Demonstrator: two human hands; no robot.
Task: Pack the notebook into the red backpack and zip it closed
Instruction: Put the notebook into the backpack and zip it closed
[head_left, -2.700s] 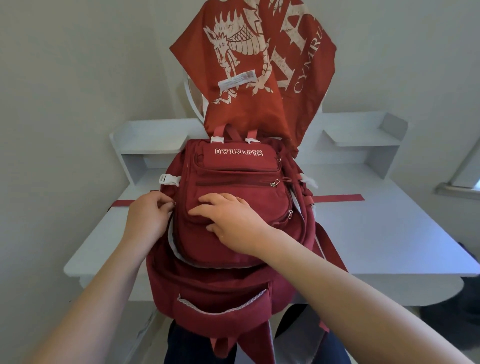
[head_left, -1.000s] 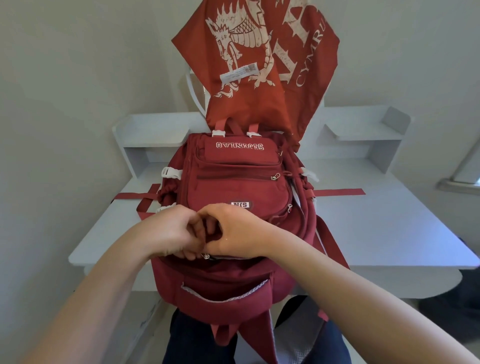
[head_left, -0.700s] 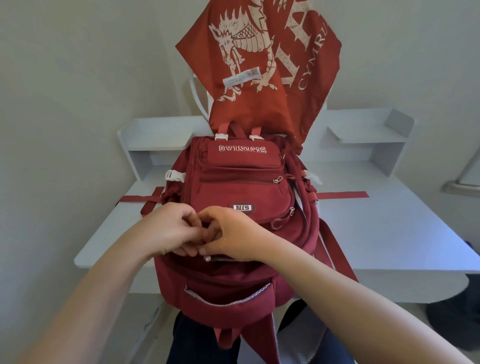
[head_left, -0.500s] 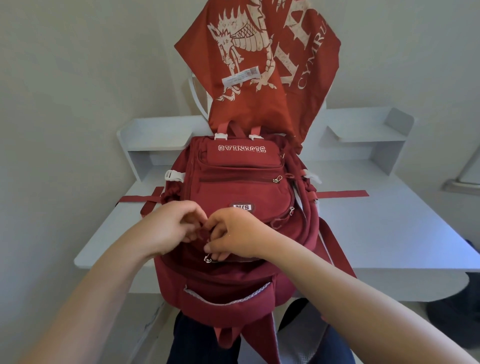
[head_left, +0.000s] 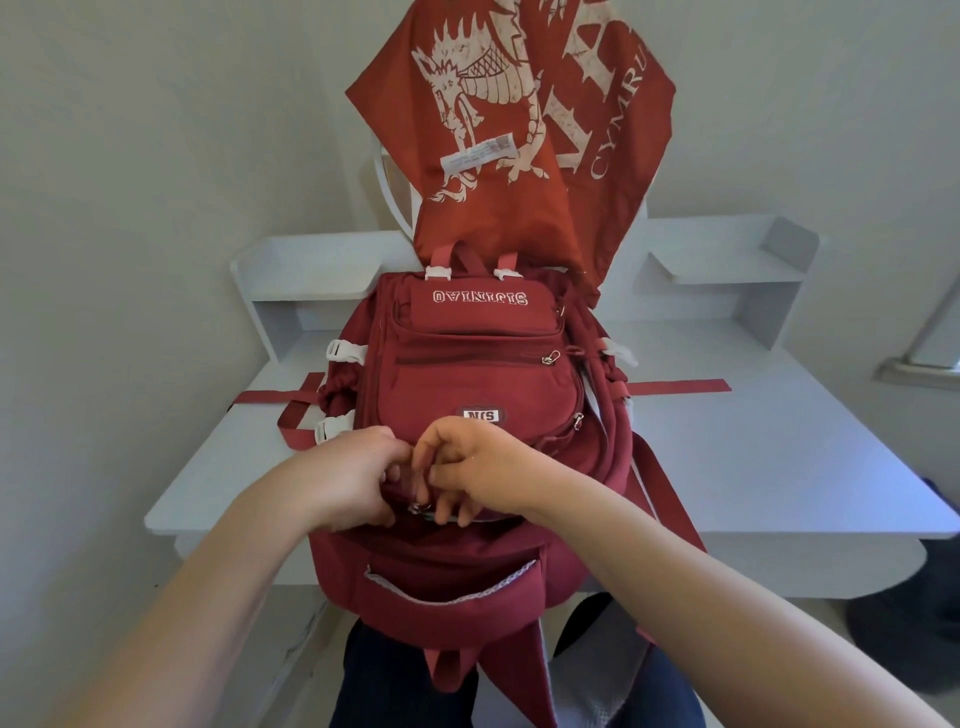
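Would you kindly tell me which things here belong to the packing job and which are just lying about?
Job:
- red fabric backpack, lying on the white desk
- left hand and right hand, pinching at a metal zip pull

Lying about:
- red dragon-print cloth
- red tape strip

The notebook isn't visible.

We see a dark red backpack (head_left: 467, 374) with white letters, white clips and a small white patch; behind the backpack hangs a red cloth (head_left: 519, 130) with a white dragon; under it the desk (head_left: 779, 467) is white, with red tape (head_left: 680, 386).
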